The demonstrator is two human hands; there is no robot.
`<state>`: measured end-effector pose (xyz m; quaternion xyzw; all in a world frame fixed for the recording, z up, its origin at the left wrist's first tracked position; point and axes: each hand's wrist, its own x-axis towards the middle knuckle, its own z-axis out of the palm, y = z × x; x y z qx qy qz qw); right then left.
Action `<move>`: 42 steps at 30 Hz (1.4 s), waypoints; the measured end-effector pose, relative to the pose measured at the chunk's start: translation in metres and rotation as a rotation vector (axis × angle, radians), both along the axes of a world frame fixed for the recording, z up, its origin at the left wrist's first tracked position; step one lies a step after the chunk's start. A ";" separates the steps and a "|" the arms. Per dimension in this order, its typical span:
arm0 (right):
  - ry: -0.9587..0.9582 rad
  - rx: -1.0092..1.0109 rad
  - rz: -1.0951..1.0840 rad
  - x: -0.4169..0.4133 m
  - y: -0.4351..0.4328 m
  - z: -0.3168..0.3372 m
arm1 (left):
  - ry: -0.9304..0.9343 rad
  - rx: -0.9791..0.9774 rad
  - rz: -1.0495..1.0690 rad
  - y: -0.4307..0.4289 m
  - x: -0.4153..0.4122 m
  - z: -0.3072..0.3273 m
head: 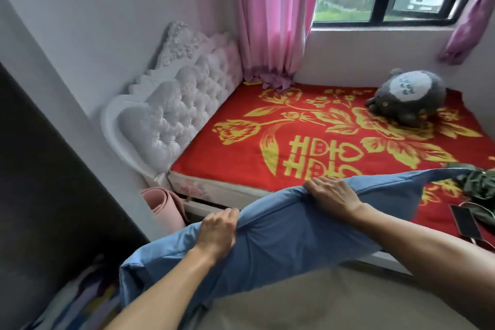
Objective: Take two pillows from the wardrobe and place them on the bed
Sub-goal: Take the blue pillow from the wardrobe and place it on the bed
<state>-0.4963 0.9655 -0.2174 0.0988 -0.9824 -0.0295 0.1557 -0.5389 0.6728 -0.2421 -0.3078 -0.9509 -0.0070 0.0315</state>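
Beside the bed, one blue pillow is gripped by two hands, left hand and right hand, fingers closed.

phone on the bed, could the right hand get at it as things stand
Probably not at once: the right hand is clamped on the blue pillow, as is the left hand. The phone lies uncovered on the red blanket, so letting go would likely free the way.
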 end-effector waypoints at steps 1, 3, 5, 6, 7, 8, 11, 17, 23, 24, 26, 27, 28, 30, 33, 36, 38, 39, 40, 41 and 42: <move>-0.012 -0.004 -0.017 -0.006 0.007 0.002 | -0.027 0.006 0.009 0.008 -0.008 -0.002; -0.010 0.006 -0.044 -0.023 0.024 0.001 | -0.040 0.026 -0.016 0.026 -0.030 -0.013; -0.007 0.015 -0.051 -0.044 0.038 -0.005 | -0.064 0.024 -0.030 0.040 -0.055 -0.020; -0.007 0.019 -0.053 -0.055 0.045 -0.008 | -0.069 0.031 -0.044 0.047 -0.071 -0.023; -0.012 0.021 -0.059 -0.069 0.052 -0.012 | -0.076 0.043 -0.062 0.055 -0.089 -0.026; -0.011 0.027 -0.069 -0.085 0.060 -0.016 | -0.081 0.056 -0.078 0.063 -0.108 -0.028; 0.005 0.033 -0.108 -0.135 0.083 -0.026 | -0.097 0.061 -0.112 0.088 -0.171 -0.033; 0.032 0.004 -0.144 -0.253 0.108 -0.023 | -0.087 0.042 -0.156 0.116 -0.298 -0.027; 0.007 -0.029 -0.166 -0.356 0.112 -0.018 | 0.017 -0.026 -0.181 0.119 -0.398 -0.003; 0.007 -0.032 -0.159 -0.374 0.113 -0.016 | 0.035 -0.039 -0.171 0.120 -0.414 0.000; -0.009 -0.051 -0.140 -0.414 0.115 -0.015 | 0.032 -0.028 -0.136 0.123 -0.449 0.003; -0.013 -0.057 -0.130 -0.434 0.116 -0.015 | 0.041 -0.024 -0.117 0.123 -0.466 0.004; -0.018 -0.062 -0.122 -0.456 0.118 -0.017 | 0.041 -0.027 -0.095 0.124 -0.484 0.004; -0.031 -0.072 -0.106 -0.500 0.120 -0.022 | 0.017 -0.049 -0.048 0.125 -0.517 0.002; -0.063 -0.087 -0.067 -0.572 0.122 -0.034 | -0.028 -0.046 0.021 0.126 -0.570 -0.005; -0.064 -0.119 -0.035 -0.646 0.124 -0.046 | -0.062 -0.026 0.092 0.129 -0.629 -0.012; -0.067 -0.162 -0.018 -0.690 0.125 -0.052 | -0.080 -0.010 0.126 0.132 -0.663 -0.015; -0.079 -0.173 -0.017 -0.710 0.125 -0.055 | -0.083 0.000 0.143 0.133 -0.676 -0.018; -0.100 -0.172 -0.017 -0.724 0.124 -0.057 | -0.084 0.002 0.161 0.132 -0.686 -0.018; -0.121 -0.173 -0.014 -0.739 0.122 -0.060 | -0.089 -0.002 0.182 0.131 -0.695 -0.020; -0.137 -0.180 -0.002 -0.754 0.118 -0.064 | -0.096 -0.008 0.205 0.128 -0.705 -0.021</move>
